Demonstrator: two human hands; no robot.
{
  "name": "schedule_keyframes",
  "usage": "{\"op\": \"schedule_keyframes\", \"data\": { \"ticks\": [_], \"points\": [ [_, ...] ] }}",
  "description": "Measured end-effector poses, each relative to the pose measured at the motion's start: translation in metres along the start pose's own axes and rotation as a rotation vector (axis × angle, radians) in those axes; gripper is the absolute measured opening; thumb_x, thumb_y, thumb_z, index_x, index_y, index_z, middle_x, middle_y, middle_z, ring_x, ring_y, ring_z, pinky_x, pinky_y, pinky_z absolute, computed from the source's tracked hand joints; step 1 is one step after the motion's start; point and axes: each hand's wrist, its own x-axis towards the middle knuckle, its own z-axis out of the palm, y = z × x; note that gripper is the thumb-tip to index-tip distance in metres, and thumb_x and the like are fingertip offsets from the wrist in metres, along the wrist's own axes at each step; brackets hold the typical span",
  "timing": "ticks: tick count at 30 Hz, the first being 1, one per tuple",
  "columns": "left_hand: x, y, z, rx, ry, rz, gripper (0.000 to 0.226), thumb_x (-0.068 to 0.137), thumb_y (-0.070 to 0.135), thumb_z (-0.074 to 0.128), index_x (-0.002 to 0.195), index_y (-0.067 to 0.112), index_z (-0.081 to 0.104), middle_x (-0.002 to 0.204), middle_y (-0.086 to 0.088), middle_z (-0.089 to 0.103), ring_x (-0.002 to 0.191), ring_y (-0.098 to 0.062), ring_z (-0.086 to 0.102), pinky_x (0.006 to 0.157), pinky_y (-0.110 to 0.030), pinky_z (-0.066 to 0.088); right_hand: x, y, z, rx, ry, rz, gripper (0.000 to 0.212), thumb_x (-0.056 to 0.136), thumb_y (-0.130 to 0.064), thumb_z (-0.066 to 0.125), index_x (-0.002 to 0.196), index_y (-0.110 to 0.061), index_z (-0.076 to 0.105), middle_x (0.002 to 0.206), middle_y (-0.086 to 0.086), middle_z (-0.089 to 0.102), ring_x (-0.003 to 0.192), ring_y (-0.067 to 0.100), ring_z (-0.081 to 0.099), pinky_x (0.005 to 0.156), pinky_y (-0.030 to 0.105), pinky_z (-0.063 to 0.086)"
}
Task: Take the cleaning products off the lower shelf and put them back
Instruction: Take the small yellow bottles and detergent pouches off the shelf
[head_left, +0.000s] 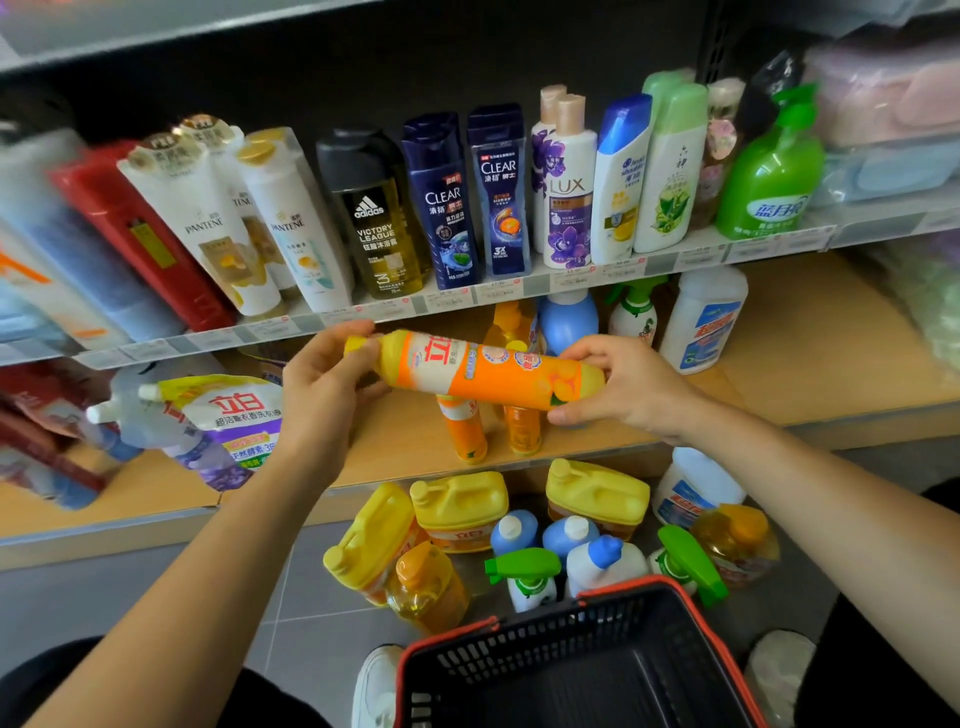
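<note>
Head view: orange dish-soap bottle (483, 371) is held roughly level in mid-air in front of the lower shelf (831, 364), yellow cap pointing to 9 o'clock. Left hand (317, 395) grasps the cap and neck end, fingers curled round it. Right hand (623, 387) grasps the base end at 3 o'clock, fingers wrapped round it. At 6 o'clock of the held bottle, two more orange bottles (462, 431) stand on the shelf board. At 12 to 2 o'clock of it are a blue bottle (569, 319), a green-trigger spray bottle (631, 312) and a white bottle (706, 322), all upright further back. Refill pouch (228, 421) leans tilted at 9 o'clock. On the floor at 6 o'clock, yellow jugs (460, 504) and other bottles are crowded together, with a black basket (571, 649) nearest the camera. Shampoo bottles (441, 202) line the upper shelf at 12 o'clock.
</note>
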Motion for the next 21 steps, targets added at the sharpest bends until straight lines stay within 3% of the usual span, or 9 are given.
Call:
{"op": "schedule_keyframes", "data": {
  "ticks": [3,7,12,15,21],
  "points": [
    [-0.001,-0.005,-0.004,0.239,-0.021,-0.025,0.024,0.089,0.018,0.073,0.111,0.027,0.075,0.119,0.000,0.070,0.116,-0.021,0.062,0.095,-0.040,0.051,-0.002,-0.010,-0.004,0.079,0.120,-0.103,0.052,0.052,-0.019,0.098,0.094,-0.029,0.068,0.085,-0.015,0.073,0.080,-0.001,0.068,0.066,0.015,0.051],
    [-0.014,-0.009,0.006,0.345,-0.195,0.037,0.027,0.082,0.025,0.081,0.107,0.031,0.075,0.107,0.018,0.074,0.107,0.000,0.065,0.095,-0.032,0.052,-0.007,-0.023,0.002,0.163,0.104,-0.209,0.051,0.057,-0.012,0.096,0.099,-0.027,0.071,0.096,-0.006,0.076,0.092,0.011,0.072,0.078,0.025,0.058],
    [-0.033,-0.020,0.028,0.453,-0.531,0.104,0.056,0.073,0.037,0.082,0.126,0.029,0.066,0.122,0.010,0.071,0.120,-0.004,0.061,0.101,-0.037,0.053,-0.017,-0.034,0.009,0.204,0.056,-0.246,0.046,0.057,-0.030,0.092,0.100,-0.028,0.075,0.101,-0.007,0.075,0.099,0.011,0.070,0.086,0.026,0.055],
    [-0.044,-0.030,0.039,0.484,-0.699,0.140,0.069,0.079,0.029,0.084,0.141,0.024,0.054,0.128,0.007,0.069,0.122,-0.008,0.063,0.101,-0.033,0.053,-0.019,-0.040,0.012,0.318,0.023,-0.284,0.049,0.062,-0.032,0.093,0.107,-0.024,0.074,0.107,0.001,0.076,0.106,0.021,0.070,0.091,0.035,0.057],
    [-0.049,-0.036,0.047,0.480,-0.623,0.212,0.060,0.080,0.025,0.083,0.133,0.014,0.057,0.120,-0.001,0.071,0.111,-0.019,0.068,0.092,-0.047,0.058,-0.023,-0.050,0.017,0.397,-0.063,-0.270,0.037,0.074,-0.034,0.081,0.108,-0.021,0.072,0.106,0.007,0.073,0.104,0.026,0.068,0.092,0.038,0.055]
  ]
}}
